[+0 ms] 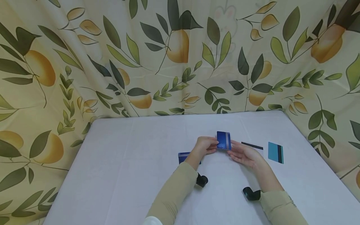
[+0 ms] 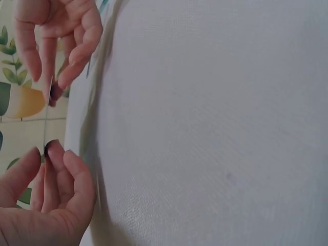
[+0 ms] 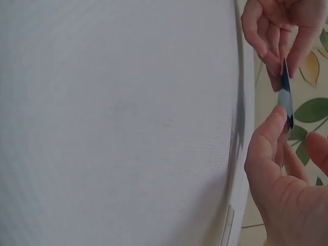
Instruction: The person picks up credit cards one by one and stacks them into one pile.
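A dark blue card (image 1: pixel 223 140) with a pale stripe is held up above the white table. My left hand (image 1: pixel 206 144) pinches its left edge between thumb and fingers. At the card's right edge is my right hand (image 1: pixel 244 154); in the right wrist view its fingers touch the card (image 3: pixel 285 100) while the thumb stands apart from it. Seen from the left wrist, the card (image 2: pixel 46 123) is edge-on between both hands. Behind my left forearm another blue card (image 1: pixel 183 154) lies partly hidden on the table.
Right of my right hand lie a white card (image 1: pixel 257 147) with a black stripe, partly covered by that hand, and a teal card (image 1: pixel 275 152) with a black stripe. A white cloth covers the table (image 1: pixel 135 168). Behind it hangs a fruit-patterned curtain (image 1: pixel 157 84).
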Available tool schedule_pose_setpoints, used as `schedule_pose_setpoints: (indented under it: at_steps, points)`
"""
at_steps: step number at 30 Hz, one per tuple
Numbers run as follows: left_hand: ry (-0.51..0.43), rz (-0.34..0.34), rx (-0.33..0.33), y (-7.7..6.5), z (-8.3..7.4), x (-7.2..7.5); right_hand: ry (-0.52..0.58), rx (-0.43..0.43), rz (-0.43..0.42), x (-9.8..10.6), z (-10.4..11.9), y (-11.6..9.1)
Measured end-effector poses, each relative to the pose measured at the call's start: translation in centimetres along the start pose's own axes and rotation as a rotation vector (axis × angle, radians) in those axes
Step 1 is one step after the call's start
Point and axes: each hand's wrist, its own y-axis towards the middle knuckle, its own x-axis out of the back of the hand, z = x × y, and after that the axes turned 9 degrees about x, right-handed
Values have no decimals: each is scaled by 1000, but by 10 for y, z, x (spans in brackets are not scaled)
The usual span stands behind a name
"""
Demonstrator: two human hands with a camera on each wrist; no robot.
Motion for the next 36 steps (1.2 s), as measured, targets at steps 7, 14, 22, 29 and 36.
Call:
schedule_pose_setpoints:
  at_steps: [7, 14, 22, 29, 36]
  points:
    - [-44, -13, -10, -1, 3, -2, -29, 39, 30, -3, 2, -2]
    - [-54, 3, 9, -5, 3, -1, -98, 66, -46, -9, 3, -7]
    - [-52, 38, -9, -9, 4, 3, -163, 77, -109, -14, 4, -8]
    - [-22, 120, -23, -12, -8, 26, -207, 75, -83, -17, 9, -10]
    - [98, 228, 58, -13, -31, 53, -289, 65, -9, -17, 15, -14]
